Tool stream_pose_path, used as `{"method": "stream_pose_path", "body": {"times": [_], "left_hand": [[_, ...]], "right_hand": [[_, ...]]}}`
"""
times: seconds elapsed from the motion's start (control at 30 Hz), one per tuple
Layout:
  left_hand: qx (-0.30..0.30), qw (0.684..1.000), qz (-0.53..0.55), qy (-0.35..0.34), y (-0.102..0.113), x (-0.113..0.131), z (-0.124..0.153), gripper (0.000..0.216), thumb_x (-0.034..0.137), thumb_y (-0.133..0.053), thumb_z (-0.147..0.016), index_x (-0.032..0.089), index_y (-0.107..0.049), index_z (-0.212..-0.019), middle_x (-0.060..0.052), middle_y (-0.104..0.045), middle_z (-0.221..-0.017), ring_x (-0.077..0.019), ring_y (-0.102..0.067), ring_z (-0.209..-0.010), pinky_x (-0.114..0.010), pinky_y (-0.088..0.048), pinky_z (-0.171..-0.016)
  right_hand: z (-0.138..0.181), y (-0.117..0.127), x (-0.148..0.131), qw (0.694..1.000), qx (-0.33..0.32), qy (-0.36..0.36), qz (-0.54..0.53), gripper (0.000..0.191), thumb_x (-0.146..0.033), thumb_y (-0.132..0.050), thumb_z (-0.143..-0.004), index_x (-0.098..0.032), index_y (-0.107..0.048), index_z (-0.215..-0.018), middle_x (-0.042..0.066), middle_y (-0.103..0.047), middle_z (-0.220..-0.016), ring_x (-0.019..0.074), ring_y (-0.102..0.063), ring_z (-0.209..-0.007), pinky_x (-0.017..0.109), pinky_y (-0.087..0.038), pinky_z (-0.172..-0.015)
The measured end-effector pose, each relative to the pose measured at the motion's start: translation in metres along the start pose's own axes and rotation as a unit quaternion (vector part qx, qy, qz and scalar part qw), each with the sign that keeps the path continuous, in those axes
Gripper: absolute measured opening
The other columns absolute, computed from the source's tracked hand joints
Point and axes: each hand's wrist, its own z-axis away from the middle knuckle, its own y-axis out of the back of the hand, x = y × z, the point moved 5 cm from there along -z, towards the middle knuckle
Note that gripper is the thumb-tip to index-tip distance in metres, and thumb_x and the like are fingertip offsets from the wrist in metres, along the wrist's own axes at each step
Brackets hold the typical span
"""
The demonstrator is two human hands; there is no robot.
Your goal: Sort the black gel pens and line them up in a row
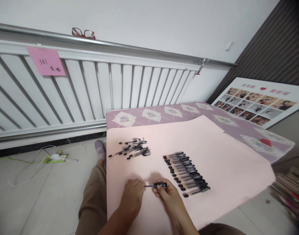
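Between my two hands, level above the pink sheet point(129, 169), is a pen point(149, 186) with a black cap on its right end. My left hand point(133, 195) is closed round the pen's left end, which the fingers hide. My right hand point(166, 194) pinches the black cap between thumb and fingers. To the right of my right hand lies a slanting row of capped pens point(186, 173), side by side. Beyond my left hand is a loose pile of pens and caps point(134, 148), pointing various ways.
The sheet lies on a purple patterned cloth point(161, 114). Behind stands a white radiator point(125, 85) with a pink note point(46, 61), and glasses point(83, 33) rest above it. A power strip point(55, 158) with cables is on the floor at left. A photo board point(259, 101) leans at right.
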Motion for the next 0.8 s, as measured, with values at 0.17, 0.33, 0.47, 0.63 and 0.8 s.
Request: {"method": "stream_pose_path", "body": {"times": [0.17, 0.33, 0.47, 0.63, 0.8], "left_hand": [[0.001, 1.000, 0.015, -0.003, 0.004, 0.003, 0.000, 0.021, 0.010, -0.043, -0.085, 0.020, -0.061, -0.087, -0.001, -0.062, -0.083, -0.0172, -0.056, -0.079, -0.034, -0.041, -0.076], [-0.013, 0.999, 0.040, 0.014, 0.007, 0.006, -0.001, 0.021, 0.011, -0.042, -0.085, 0.022, -0.061, -0.085, 0.000, -0.063, -0.084, -0.0173, -0.057, -0.080, -0.034, -0.041, -0.077], [0.009, 0.999, 0.052, 0.013, 0.007, 0.006, 0.001, 0.021, 0.013, -0.041, -0.087, 0.023, -0.060, -0.089, -0.001, -0.064, -0.086, -0.0174, -0.058, -0.082, -0.034, -0.040, -0.079], [0.010, 0.999, 0.042, -0.005, 0.006, 0.007, 0.002, 0.022, 0.013, -0.041, -0.086, 0.024, -0.060, -0.091, 0.000, -0.064, -0.084, -0.0174, -0.059, -0.080, -0.034, -0.041, -0.077], [0.003, 0.999, 0.040, -0.024, 0.004, 0.007, 0.003, 0.023, 0.014, -0.040, -0.086, 0.024, -0.060, -0.091, -0.001, -0.064, -0.082, -0.0181, -0.059, -0.077, -0.035, -0.042, -0.075]], "right_hand": [[0.000, 0.001, -0.001, 1.000, 0.003, -0.006, 0.021, 0.023, -0.034, -0.068, -0.065, -0.021, -0.059, -0.081, -0.002, -0.063, -0.067, 0.0149, -0.062, -0.065, 0.026, -0.048, -0.061], [-0.002, 0.008, -0.016, 0.988, -0.024, 0.064, 0.140, 0.023, -0.028, -0.063, -0.068, -0.021, -0.059, -0.090, 0.001, -0.066, -0.078, 0.0183, -0.063, -0.074, 0.029, -0.049, -0.065], [0.004, 0.013, -0.041, 0.926, 0.027, 0.197, 0.322, 0.035, -0.021, -0.057, -0.071, -0.022, -0.056, -0.107, 0.008, -0.062, -0.110, 0.0240, -0.055, -0.104, 0.037, -0.045, -0.085], [0.018, -0.018, -0.048, 0.785, -0.061, 0.307, 0.534, 0.026, -0.011, -0.051, -0.077, -0.025, -0.061, -0.096, 0.005, -0.063, -0.102, 0.0225, -0.052, -0.102, 0.039, -0.036, -0.092], [0.012, -0.031, -0.034, 0.696, -0.102, 0.301, 0.644, 0.015, -0.018, -0.050, -0.086, -0.028, -0.060, -0.092, 0.000, -0.065, -0.091, 0.0189, -0.054, -0.097, 0.042, -0.025, -0.099]]}}
